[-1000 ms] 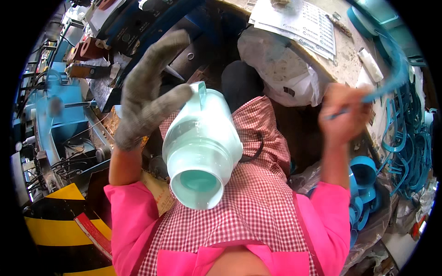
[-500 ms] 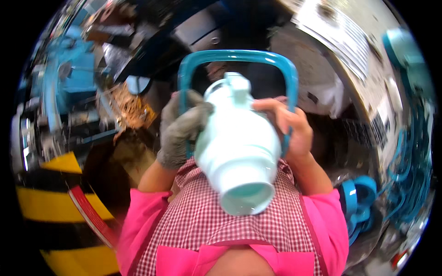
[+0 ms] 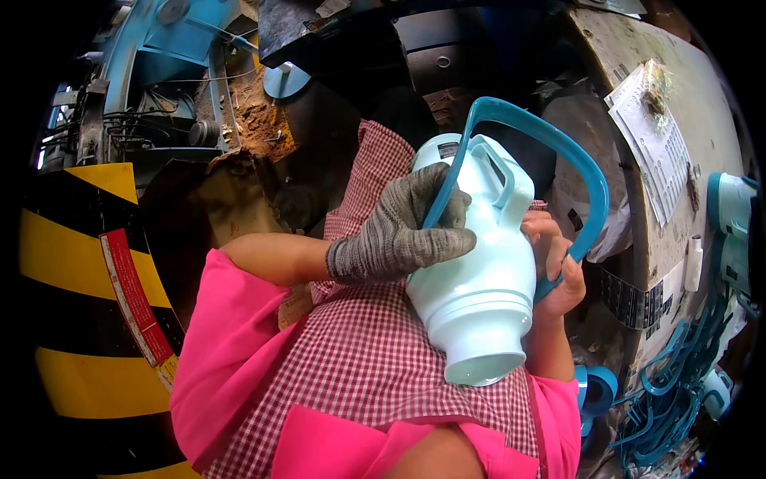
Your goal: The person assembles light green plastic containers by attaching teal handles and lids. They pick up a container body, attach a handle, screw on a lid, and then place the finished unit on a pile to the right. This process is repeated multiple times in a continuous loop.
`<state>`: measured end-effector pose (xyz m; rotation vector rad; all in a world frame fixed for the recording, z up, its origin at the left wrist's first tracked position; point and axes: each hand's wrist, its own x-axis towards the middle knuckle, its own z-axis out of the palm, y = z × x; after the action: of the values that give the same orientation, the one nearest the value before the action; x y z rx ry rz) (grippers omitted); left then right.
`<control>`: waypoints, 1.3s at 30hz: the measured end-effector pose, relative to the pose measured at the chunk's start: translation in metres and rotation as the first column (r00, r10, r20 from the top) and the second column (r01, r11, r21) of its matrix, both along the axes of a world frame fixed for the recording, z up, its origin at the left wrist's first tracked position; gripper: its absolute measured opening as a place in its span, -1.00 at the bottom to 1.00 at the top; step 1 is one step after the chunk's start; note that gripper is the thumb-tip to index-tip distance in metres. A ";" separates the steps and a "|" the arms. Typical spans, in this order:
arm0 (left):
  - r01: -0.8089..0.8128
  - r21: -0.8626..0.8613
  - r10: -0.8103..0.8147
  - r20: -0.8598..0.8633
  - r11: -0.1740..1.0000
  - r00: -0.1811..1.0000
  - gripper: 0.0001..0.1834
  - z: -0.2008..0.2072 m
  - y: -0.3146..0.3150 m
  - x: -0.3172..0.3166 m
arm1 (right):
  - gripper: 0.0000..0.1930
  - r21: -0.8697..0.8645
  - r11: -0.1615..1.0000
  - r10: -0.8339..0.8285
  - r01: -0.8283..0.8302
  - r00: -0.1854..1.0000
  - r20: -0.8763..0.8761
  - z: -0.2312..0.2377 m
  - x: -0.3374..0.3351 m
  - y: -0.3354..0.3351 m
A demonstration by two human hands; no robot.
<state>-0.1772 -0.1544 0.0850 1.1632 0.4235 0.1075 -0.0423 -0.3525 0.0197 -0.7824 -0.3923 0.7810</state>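
Note:
In front of my chest lies a pale mint plastic jug body (image 3: 479, 279), its open neck toward me and its moulded side grip (image 3: 515, 188) facing up. A teal arched carrying handle (image 3: 578, 160) spans it, leaning to the right. My left hand (image 3: 407, 219), in a grey knitted glove, closes round the handle's left end, thumb lying along the jug. Bare, my right hand (image 3: 558, 263) pinches the handle's right end against the jug's right side. Both handle ends are partly hidden by my fingers.
On the right stands a worktable (image 3: 678, 72) with paper sheets (image 3: 650, 136). Several loose teal handles (image 3: 670, 407) hang in a heap below its edge, near more mint jug bodies (image 3: 730, 207). A yellow-and-black striped panel (image 3: 80, 311) and blue machinery (image 3: 179, 44) stand to the left.
The jug has moved right and rolled, with the handle now tilted to the right. My left hand has come across onto the jug's top side. The view has shifted.

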 end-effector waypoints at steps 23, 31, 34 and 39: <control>0.099 0.976 0.030 -0.106 0.193 0.994 -0.59 -0.056 0.227 0.048 | -0.64 0.005 0.924 -0.272 0.383 0.663 -0.697 -0.009 0.027 0.034; -0.164 0.946 -0.133 0.207 0.278 0.969 -0.54 -0.025 0.180 0.083 | -0.69 -0.063 0.733 -0.217 0.677 0.321 0.922 0.103 0.053 -0.051; -0.003 0.784 -0.545 0.434 0.620 0.717 -0.48 0.038 0.054 0.139 | -0.66 -0.289 0.772 0.308 0.566 0.065 0.949 0.102 0.031 -0.021; 0.195 0.728 -0.586 0.330 0.657 0.740 -0.55 0.006 0.087 0.151 | -0.62 -0.367 0.280 -0.106 0.887 0.409 0.906 0.082 0.040 -0.134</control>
<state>-0.0258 -0.0672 0.0911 1.8328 -0.4617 0.1921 -0.0025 -0.4864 0.1017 -2.1478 -0.3868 -0.2660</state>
